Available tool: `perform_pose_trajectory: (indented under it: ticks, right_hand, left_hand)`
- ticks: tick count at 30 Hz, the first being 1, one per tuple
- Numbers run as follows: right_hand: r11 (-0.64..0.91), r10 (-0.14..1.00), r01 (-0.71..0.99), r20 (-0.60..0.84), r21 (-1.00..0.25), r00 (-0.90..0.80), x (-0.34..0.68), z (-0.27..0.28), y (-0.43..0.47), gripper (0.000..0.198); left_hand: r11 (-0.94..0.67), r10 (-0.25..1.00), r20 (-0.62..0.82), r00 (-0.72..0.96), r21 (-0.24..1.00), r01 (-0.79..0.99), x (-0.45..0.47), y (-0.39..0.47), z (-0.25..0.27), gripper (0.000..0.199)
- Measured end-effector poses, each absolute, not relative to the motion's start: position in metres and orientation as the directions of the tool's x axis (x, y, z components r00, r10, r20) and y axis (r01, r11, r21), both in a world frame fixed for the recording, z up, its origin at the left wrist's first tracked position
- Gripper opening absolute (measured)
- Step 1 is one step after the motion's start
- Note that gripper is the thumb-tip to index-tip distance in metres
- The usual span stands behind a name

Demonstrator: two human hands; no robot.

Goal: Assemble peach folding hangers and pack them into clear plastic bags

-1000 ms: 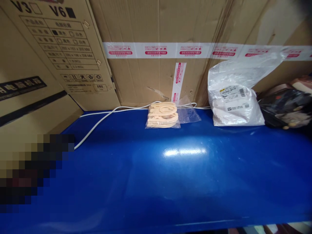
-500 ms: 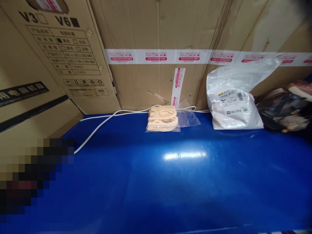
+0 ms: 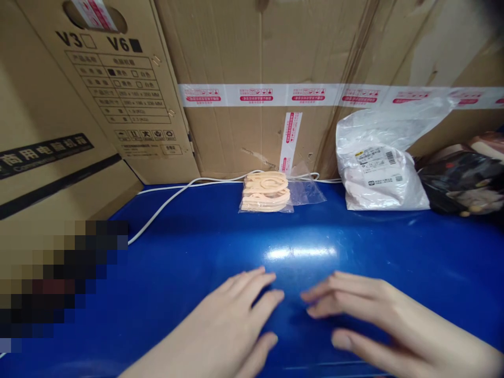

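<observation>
Low in the view, my left hand (image 3: 240,315) reaches in with its fingers apart and nothing in them. Facing it from the right is my right hand (image 3: 366,310), also empty, its fingers loosely bent and the thumb held away. Both are over the shiny blue tabletop (image 3: 189,294); whether they touch it I cannot tell. Beyond the left hand lies a clear plastic bag (image 3: 265,191) of flat, cream-coloured cut-out pieces, stacked together. Neither hand touches it.
Large cardboard boxes (image 3: 236,136) stand along the back and on the left. A white cable (image 3: 161,210) runs along their foot. At right sit a white plastic bag (image 3: 374,173) with a label and a dark bag (image 3: 460,178). A pixelated patch covers the lower left.
Both my hands have come into view from below, over the tabletop. The camera view has shifted slightly, so the boxes appear a little farther right. The bags stay where they were.
</observation>
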State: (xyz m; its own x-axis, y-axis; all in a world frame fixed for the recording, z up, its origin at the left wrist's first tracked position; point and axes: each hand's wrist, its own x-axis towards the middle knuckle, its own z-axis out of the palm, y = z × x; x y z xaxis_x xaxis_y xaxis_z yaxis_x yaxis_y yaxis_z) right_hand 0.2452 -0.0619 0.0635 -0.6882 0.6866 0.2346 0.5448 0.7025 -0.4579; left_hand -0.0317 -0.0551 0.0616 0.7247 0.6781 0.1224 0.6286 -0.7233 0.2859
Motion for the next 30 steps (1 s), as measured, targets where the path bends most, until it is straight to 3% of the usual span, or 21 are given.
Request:
perform_pose_trajectory:
  ticks: [7,14,20,23,25,27,29,30]
  right_hand:
    - [0.8,0.598,0.565,0.187,-0.204,-0.78,0.226,0.044,0.004,0.044]
    - [0.858,0.513,0.494,0.208,-0.139,-0.833,0.212,0.03,0.045,0.033]
    - [0.859,0.505,0.497,0.361,-0.12,-0.784,0.207,0.028,0.063,0.024]
    - [0.806,0.569,0.572,0.47,-0.155,-0.675,0.212,0.039,0.077,0.02]
    - [0.722,0.653,0.661,0.517,-0.205,-0.554,0.217,0.048,0.094,0.022]
    - [0.589,0.774,0.728,0.505,-0.351,-0.383,0.224,0.055,0.117,0.028]
    - [0.406,0.896,0.677,0.413,-0.614,-0.163,0.231,0.058,0.142,0.034]
    - [0.342,0.926,0.653,0.362,-0.675,-0.111,0.234,0.057,0.154,0.036]
  left_hand:
    - [-0.627,0.777,0.084,0.624,0.197,0.754,-0.027,0.007,0.067,0.053]
    - [-0.544,0.839,0.193,0.509,0.265,0.796,0.017,0.061,0.049,0.058]
    - [-0.556,0.803,0.441,0.401,0.314,0.77,0.03,0.084,0.038,0.053]
    - [-0.492,0.837,0.482,0.259,0.456,0.742,0.013,0.105,0.041,0.057]
    - [-0.367,0.902,0.416,0.114,0.603,0.708,-0.002,0.125,0.042,0.061]
    - [-0.291,0.928,0.37,0.037,0.661,0.692,-0.015,0.147,0.042,0.06]
    - [-0.243,0.945,0.328,-0.004,0.707,0.664,-0.023,0.166,0.038,0.053]
    - [-0.234,0.951,0.31,-0.006,0.729,0.644,-0.026,0.174,0.036,0.048]
